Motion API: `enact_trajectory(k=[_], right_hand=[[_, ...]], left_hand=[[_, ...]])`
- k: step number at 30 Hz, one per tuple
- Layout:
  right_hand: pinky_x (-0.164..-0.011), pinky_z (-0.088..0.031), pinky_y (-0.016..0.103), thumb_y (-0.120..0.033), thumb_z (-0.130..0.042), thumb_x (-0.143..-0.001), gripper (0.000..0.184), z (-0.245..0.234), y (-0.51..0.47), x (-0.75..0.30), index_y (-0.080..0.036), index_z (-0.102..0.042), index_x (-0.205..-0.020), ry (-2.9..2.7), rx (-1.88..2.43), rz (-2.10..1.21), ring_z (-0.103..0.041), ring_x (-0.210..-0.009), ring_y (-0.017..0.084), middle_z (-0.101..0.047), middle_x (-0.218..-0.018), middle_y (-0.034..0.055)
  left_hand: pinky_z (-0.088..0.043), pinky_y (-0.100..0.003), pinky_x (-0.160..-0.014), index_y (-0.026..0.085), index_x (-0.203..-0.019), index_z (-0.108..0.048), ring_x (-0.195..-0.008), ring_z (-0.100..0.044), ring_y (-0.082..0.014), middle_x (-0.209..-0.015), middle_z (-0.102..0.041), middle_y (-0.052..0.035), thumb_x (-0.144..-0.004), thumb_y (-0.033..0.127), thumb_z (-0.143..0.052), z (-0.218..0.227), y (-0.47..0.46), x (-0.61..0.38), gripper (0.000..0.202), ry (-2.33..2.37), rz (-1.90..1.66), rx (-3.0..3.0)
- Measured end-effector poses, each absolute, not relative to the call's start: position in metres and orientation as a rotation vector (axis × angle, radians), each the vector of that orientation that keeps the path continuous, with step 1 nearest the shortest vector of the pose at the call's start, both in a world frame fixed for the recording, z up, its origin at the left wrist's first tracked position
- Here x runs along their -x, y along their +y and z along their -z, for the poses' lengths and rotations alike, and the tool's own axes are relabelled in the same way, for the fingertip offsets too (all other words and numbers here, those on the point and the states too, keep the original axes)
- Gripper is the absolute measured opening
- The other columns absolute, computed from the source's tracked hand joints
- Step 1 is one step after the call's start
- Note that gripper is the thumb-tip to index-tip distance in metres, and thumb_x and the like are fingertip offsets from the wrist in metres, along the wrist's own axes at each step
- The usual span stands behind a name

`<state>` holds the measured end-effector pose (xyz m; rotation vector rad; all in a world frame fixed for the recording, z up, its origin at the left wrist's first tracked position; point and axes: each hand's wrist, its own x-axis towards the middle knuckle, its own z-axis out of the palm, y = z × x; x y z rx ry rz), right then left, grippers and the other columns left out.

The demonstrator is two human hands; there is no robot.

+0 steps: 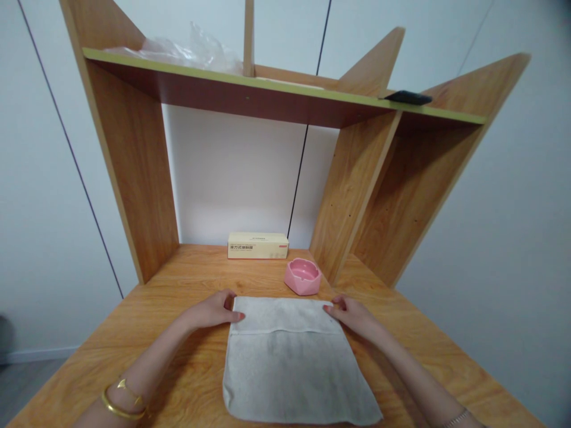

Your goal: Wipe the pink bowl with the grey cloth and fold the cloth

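Note:
A pale grey cloth lies flat on the wooden desk in front of me, its far edge folded over into a narrow band. My left hand pinches the far left corner of that fold. At the far right corner, my right hand pinches the cloth in the same way. Both hands rest on the desk with fingers closed on the cloth's edge.
A pink ashtray sits just beyond the cloth, to the right. A long cream box lies at the back against the wall. Wooden side panels rise left and right. The upper shelf holds clear plastic and a black object.

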<state>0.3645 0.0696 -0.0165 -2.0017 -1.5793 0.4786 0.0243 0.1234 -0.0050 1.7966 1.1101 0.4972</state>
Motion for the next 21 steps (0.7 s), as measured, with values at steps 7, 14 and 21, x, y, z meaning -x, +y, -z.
enact_trajectory(k=[7,14,21], right_hand=[[-0.057,-0.038,0.022,-0.030,-0.053,-0.063,0.013,0.000,0.061,-0.371,-0.018,-0.054,-0.068,-1.596,1.816,-0.620,-0.051,-0.060,0.013,-0.057,-0.062,-0.0011],[-0.059,-0.036,0.023,-0.022,-0.052,-0.057,0.007,-0.031,0.002,-0.378,-0.021,-0.053,-0.063,-1.937,1.793,-0.594,-0.047,-0.065,0.014,-0.054,-0.064,-0.0016],[-0.071,-0.033,0.026,-0.007,-0.045,-0.045,0.025,-0.011,-0.036,-0.369,-0.022,-0.053,-0.064,-2.193,1.979,-0.481,-0.049,-0.079,0.018,-0.057,-0.078,-0.0001]], left_hand=[[-0.037,-0.023,-0.057,0.016,-0.065,-0.049,-0.061,-0.047,-0.0132,-0.061,-0.048,0.0033,-0.055,0.025,-0.057,-0.003,0.126,-0.028,0.016,1.135,-0.568,-1.840],[-0.034,-0.019,-0.055,0.018,-0.071,-0.052,-0.060,-0.044,-0.0100,-0.063,-0.048,0.0060,-0.056,0.015,-0.053,-0.053,0.082,-0.014,0.015,0.897,-0.155,-2.006],[-0.032,-0.019,-0.051,0.020,-0.067,-0.053,-0.060,-0.044,-0.0116,-0.065,-0.050,0.0056,-0.049,0.004,-0.051,-0.050,0.054,-0.025,0.025,0.859,0.241,-2.287]])
